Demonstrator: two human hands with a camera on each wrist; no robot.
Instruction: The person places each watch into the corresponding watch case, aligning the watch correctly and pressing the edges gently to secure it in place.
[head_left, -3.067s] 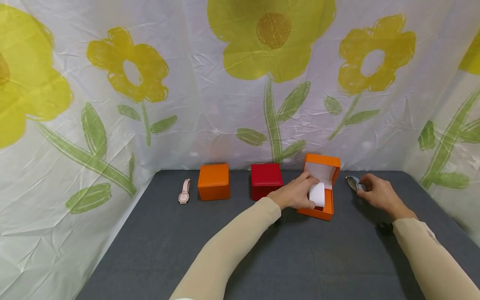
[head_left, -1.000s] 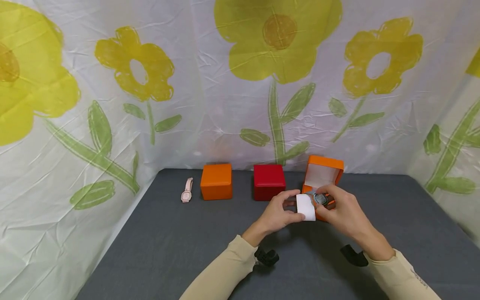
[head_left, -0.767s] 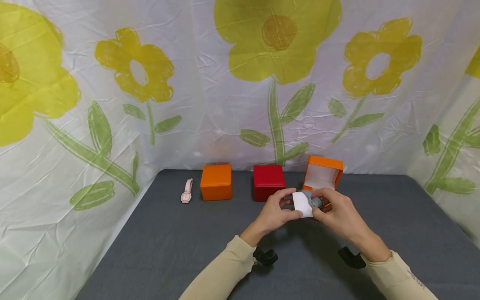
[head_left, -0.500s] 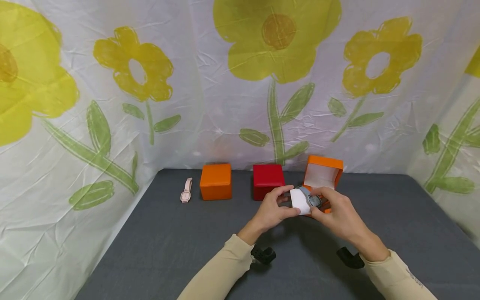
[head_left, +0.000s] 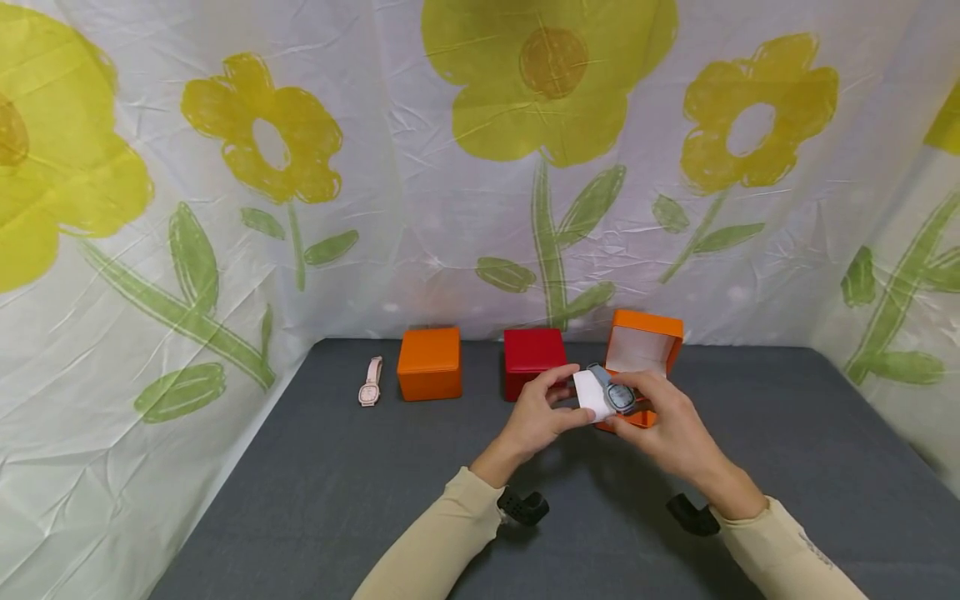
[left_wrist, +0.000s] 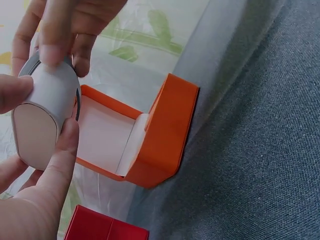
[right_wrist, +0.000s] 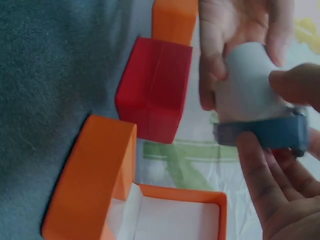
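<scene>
R hand point(head_left: 678, 427) has brought pinched watch point(head_left: 620, 397) onto cushion point(head_left: 589, 397) L hand point(head_left: 532, 422) grips, open box point(head_left: 648, 322) @ 1 o'clock; fitting prob. underway.

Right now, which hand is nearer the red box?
Left. The left hand is just in front of the red box; the right hand is farther right, in front of the open orange box.
</scene>
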